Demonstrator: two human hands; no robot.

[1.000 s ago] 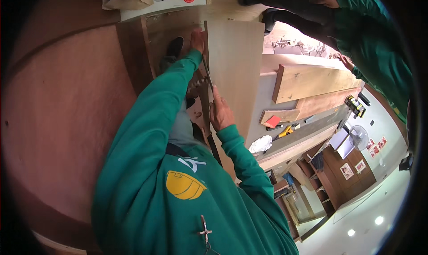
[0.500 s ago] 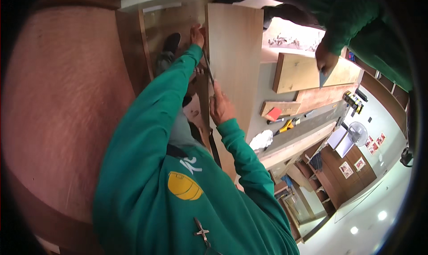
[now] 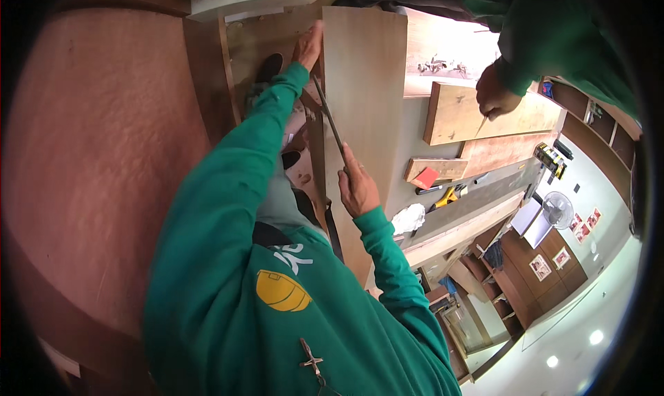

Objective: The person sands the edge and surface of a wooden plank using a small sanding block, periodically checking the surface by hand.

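Background, head view: fan (image 3: 557,209) at three o'clock, timber block (image 3: 453,112) at two. Pale board (image 3: 366,71): twelve o'clock. Slim dark tool (image 3: 330,118): gripped by right hand (image 3: 360,188), fingers closed, slanting across the board's edge. Left hand (image 3: 308,47): near twelve, beside that edge; hold cannot be told. Work seemingly under way; finished and remaining stretches indistinguishable.

A worker wears a long-sleeved green sweatshirt (image 3: 207,278) with snug cuffs (image 3: 368,218), its chest bearing a yellow helmet print (image 3: 283,291), with a white marking (image 3: 294,259) toward 12 o'clock and a metallic cross pendant (image 3: 311,356) toward 5; the trousers (image 3: 277,204) are pale grey.
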